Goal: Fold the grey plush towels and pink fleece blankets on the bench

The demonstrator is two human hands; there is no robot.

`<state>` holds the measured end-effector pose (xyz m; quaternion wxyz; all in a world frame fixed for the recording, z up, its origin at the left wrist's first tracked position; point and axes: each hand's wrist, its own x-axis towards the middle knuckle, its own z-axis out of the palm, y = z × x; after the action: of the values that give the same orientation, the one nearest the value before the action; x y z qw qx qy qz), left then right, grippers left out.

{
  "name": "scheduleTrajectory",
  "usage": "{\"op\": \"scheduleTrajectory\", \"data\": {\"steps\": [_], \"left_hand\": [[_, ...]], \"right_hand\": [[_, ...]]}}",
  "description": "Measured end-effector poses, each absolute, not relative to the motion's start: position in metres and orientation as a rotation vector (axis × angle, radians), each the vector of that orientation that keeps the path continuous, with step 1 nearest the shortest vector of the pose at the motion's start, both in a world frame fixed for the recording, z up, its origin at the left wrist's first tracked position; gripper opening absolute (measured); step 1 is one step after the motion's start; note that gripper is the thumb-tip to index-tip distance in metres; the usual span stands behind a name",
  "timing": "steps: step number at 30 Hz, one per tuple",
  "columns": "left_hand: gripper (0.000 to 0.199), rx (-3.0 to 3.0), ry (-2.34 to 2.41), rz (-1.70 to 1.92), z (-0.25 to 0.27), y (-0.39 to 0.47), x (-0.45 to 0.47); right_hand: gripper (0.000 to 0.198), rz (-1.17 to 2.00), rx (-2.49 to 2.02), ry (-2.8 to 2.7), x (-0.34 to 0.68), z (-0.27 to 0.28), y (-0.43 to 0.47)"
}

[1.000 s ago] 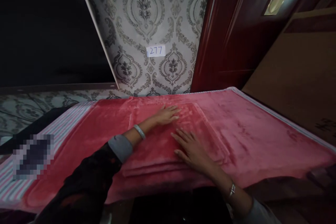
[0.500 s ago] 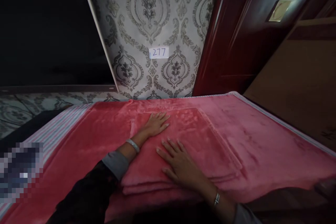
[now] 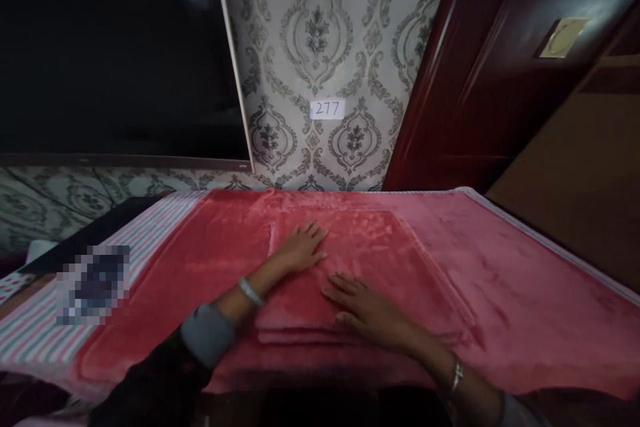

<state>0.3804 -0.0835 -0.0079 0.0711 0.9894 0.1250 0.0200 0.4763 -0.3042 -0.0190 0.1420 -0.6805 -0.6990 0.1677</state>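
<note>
A plush red-pink blanket (image 3: 400,267), folded into a layered rectangle, lies in front of me. My left hand (image 3: 303,247) rests palm down on its upper left part, fingers spread. Nearer to me and to the right, my right hand (image 3: 367,307) lies flat on the same folded blanket, its fingers stretched toward the left. Neither hand grips anything. Beneath the folded piece spreads a larger pink plush cover (image 3: 525,293), with a striped edge (image 3: 150,233) along the left.
Against the patterned wall (image 3: 317,33) hang a large dark screen (image 3: 115,53) at left and a paper label (image 3: 327,109) reading 277. A dark red door or panel (image 3: 465,67) stands at right. A blurred-out item (image 3: 95,285) lies on the striped edge.
My view has shifted, so the scene sits further right. Both hands stay flat on the folded blanket, and my right hand's fingers now point more to the left.
</note>
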Motion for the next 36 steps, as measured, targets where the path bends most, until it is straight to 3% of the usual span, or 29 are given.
{"op": "scheduleTrajectory", "data": {"steps": [4, 7, 11, 15, 26, 36], "left_hand": [[0.060, 3.013, 0.362, 0.303, -0.034, -0.127, 0.310], [0.060, 3.061, 0.464, 0.552, -0.058, -0.157, 0.279], [0.058, 3.139, 0.694, 0.866, -0.081, -0.181, 0.273], [0.053, 3.131, 0.804, 1.065, -0.092, -0.190, 0.278], [0.044, 2.936, 0.800, 1.268, -0.107, -0.194, 0.282], [0.051, 3.091, 0.741, 1.062, -0.092, -0.186, 0.269]], "right_hand": [[0.043, 0.408, -1.905, -1.982, 0.489, 0.014, -0.263], [0.050, 0.304, -1.919, -2.025, 0.485, 0.023, -0.209], [0.066, 0.316, -2.034, -2.073, 0.476, 0.014, -0.145], [0.064, 0.252, -2.054, -2.118, 0.477, -0.007, -0.112], [0.061, 0.059, -2.036, -2.089, 0.480, -0.031, -0.108], [0.062, 0.228, -1.977, -2.124, 0.496, -0.005, -0.135]]}}
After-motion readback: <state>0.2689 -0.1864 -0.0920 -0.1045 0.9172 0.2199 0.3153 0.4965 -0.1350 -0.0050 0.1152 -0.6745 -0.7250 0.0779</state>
